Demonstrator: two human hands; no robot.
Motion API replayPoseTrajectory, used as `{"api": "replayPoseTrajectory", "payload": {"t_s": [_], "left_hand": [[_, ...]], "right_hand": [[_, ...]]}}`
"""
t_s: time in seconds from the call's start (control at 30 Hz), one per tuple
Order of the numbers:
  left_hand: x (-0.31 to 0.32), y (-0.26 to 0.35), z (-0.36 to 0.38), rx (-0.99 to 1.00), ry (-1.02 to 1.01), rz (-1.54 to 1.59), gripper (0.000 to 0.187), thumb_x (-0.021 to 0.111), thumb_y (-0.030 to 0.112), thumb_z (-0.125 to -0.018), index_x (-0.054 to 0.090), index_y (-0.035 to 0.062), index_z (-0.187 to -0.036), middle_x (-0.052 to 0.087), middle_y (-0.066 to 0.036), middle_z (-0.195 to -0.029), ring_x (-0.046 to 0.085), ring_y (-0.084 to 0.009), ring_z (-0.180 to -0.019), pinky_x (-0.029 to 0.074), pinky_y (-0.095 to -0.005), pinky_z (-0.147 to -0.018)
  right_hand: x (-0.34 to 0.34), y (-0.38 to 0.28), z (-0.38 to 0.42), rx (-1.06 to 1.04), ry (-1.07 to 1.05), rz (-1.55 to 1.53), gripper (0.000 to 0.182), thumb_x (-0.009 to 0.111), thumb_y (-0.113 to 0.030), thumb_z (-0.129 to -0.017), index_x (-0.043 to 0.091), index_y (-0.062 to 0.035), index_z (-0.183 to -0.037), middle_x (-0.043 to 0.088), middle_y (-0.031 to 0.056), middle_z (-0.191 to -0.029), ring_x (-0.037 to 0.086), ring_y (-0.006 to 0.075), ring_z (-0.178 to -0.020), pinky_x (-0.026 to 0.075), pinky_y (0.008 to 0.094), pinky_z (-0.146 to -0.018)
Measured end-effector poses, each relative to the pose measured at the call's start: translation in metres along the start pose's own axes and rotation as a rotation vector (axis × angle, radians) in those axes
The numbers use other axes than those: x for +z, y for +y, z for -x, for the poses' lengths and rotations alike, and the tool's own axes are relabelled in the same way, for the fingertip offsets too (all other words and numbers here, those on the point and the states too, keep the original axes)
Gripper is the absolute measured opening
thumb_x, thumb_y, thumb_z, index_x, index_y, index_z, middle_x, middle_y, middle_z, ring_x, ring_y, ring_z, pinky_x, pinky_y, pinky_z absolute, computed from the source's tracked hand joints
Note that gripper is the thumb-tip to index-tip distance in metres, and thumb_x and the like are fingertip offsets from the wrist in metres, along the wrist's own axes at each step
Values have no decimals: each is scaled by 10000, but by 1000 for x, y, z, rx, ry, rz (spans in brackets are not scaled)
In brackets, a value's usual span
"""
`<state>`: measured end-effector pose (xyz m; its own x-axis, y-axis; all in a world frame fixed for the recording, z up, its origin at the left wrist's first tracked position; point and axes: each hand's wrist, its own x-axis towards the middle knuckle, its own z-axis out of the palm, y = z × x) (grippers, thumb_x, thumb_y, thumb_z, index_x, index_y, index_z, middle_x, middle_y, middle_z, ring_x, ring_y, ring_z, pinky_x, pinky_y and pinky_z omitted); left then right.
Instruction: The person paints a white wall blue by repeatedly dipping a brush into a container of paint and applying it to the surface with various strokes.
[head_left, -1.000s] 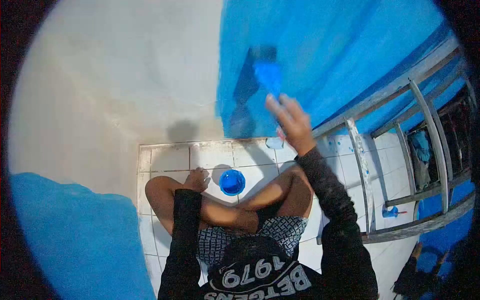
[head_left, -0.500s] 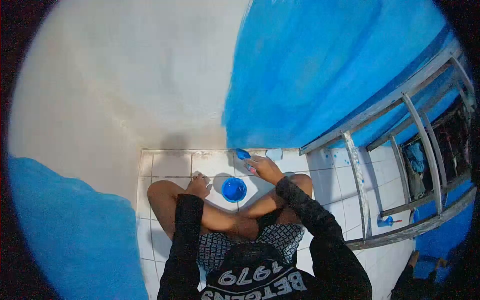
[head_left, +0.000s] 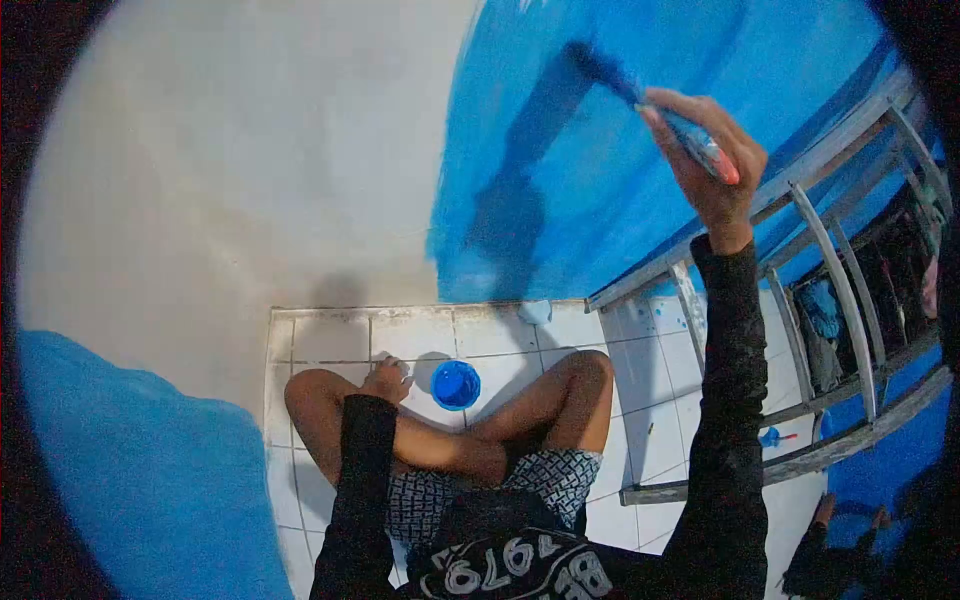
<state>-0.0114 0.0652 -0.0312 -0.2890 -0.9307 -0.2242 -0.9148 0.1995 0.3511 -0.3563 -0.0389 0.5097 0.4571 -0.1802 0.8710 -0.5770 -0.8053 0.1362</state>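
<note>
My right hand [head_left: 715,150] is raised at the upper right, wrapped round the handle of a paintbrush [head_left: 690,140]. The dark bristles point up and left against the blue painted part of the wall [head_left: 560,200]. My left hand [head_left: 387,379] rests low by my left knee, its fingers curled; whether they hold anything is too small to tell. Just right of it, a round container of blue paint [head_left: 456,385] stands on the white tiles in front of my crossed legs.
A wooden ladder [head_left: 845,290] leans along the right side. Behind it hang cloths [head_left: 822,310]. Another brush [head_left: 775,437] lies on the floor at the right. A co-worker's dark-clothed limbs [head_left: 835,550] show at the lower right. The left wall [head_left: 130,440] is partly blue.
My right hand has risen with the brush from near the floor by the wall's base to high on the blue wall. My left hand has stayed nearly in place.
</note>
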Motion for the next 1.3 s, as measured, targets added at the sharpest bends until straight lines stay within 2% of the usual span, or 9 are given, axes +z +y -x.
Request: {"api": "replayPoseTrajectory", "payload": {"t_s": [0.07,0.13,0.23,0.43,0.53,0.6,1.03,1.2,1.3], "left_hand": [[20,-16,-3,-22,-31,-8,367,608,341,-884,649,44,-1096,559,-203,-1268,505,-365,-1227,475,-481,-992],[87,-55,-21,-35,196,745,373,604,344,-889,645,39,-1100,567,-213,-1258,517,-371,-1215,483,-484,-979],[5,-7,3,22,32,-32,365,603,339,-888,647,37,-1089,581,-218,-1229,534,-374,-1190,490,-486,-965],[59,-44,-16,176,57,-300,369,599,349,-892,651,21,-1053,603,-214,-1178,573,-359,-1116,484,-498,-959],[96,-64,-28,-19,212,505,357,594,354,-897,657,27,-1027,634,-190,-1098,589,-341,-1063,491,-491,-935],[87,-57,-22,-26,181,283,352,595,354,-896,658,30,-1021,637,-185,-1085,589,-338,-1059,493,-489,-930],[-40,26,17,-5,-37,-55,321,593,361,-898,664,58,-978,667,-140,-986,611,-317,-1009,499,-485,-902],[138,-89,-48,54,160,89,343,603,376,-889,660,45,-960,664,-165,-976,640,-337,-942,510,-496,-875],[106,-71,-37,-1,105,-19,342,628,362,-868,661,35,-962,659,-187,-980,633,-370,-959,513,-498,-878]], "right_hand": [[-2,5,-5,-132,63,92,229,765,-118,-824,719,-96,-1048,708,76,-939,686,224,-785,538,320,-674],[2,16,5,-314,24,166,278,706,-133,-866,689,-92,-1140,679,106,-1043,673,247,-872,548,314,-676],[34,12,54,-255,-183,176,478,691,-150,-781,622,-95,-1251,606,112,-1012,644,261,-866,557,352,-660],[108,-43,217,-59,-543,-8,525,638,-102,-743,589,-117,-1266,585,94,-969,645,256,-868,536,351,-650],[132,-60,279,40,-576,-141,473,638,-99,-767,572,-113,-1235,559,74,-929,636,243,-834,525,368,-598],[139,-62,303,107,-567,-161,480,632,-97,-772,568,-134,-1246,560,67,-932,637,249,-829,526,374,-602],[191,-52,286,153,-1062,-228,273,623,-177,-843,677,-181,-1111,666,104,-938,660,314,-805,510,445,-662],[212,-13,248,174,-874,-314,249,656,-236,-853,705,-154,-1084,673,108,-893,651,321,-765,498,446,-653],[161,-14,176,157,-647,-434,256,708,-283,-845,707,-119,-1042,666,111,-871,637,315,-751,492,419,-636]]}}
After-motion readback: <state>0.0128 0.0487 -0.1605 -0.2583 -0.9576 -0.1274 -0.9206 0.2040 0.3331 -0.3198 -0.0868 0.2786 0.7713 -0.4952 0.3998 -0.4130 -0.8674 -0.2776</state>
